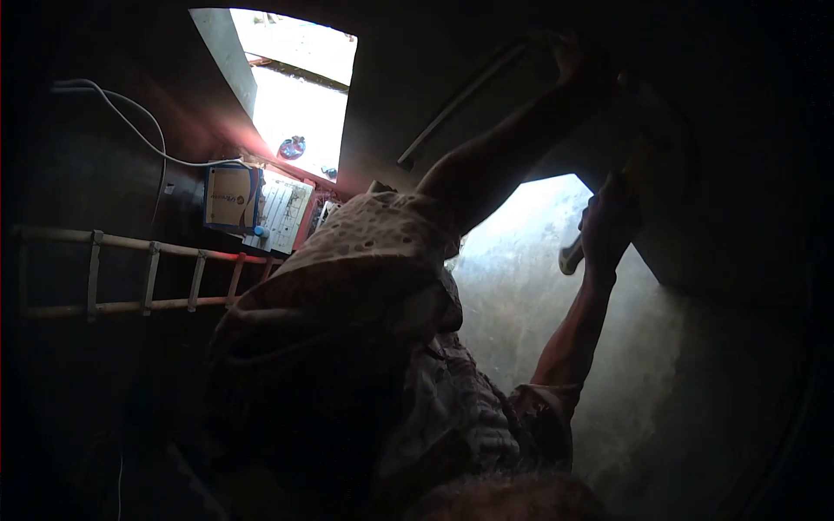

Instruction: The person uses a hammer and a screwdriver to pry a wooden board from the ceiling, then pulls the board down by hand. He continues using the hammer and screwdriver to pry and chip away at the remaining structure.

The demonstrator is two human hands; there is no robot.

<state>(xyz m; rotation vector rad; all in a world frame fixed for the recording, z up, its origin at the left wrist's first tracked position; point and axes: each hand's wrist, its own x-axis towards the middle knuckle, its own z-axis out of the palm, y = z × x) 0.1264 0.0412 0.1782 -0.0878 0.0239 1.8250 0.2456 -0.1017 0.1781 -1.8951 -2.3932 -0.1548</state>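
Note:
Raised at the upper right, my right hand point(608, 217) is wrapped round the handle of a hammer point(570, 257). The pale grip end sticks out below the fist, a yellow part of the shaft shows above it, and the upper end fades into shadow. My left hand point(578, 65) reaches up higher, its fingers curled in deep shade at the dark wall. A long thin pale rod point(460, 102) slants from near these fingers down to the left; I cannot tell whether they grip it. My patterned sleeve point(373, 226) covers the left upper arm.
A bright window opening point(300, 95) is at the upper left, with small items on its sill. Below it are a cardboard box point(233, 198) and a white panel point(282, 208). A wooden ladder point(122, 236) and a white cable point(152, 122) are on the left.

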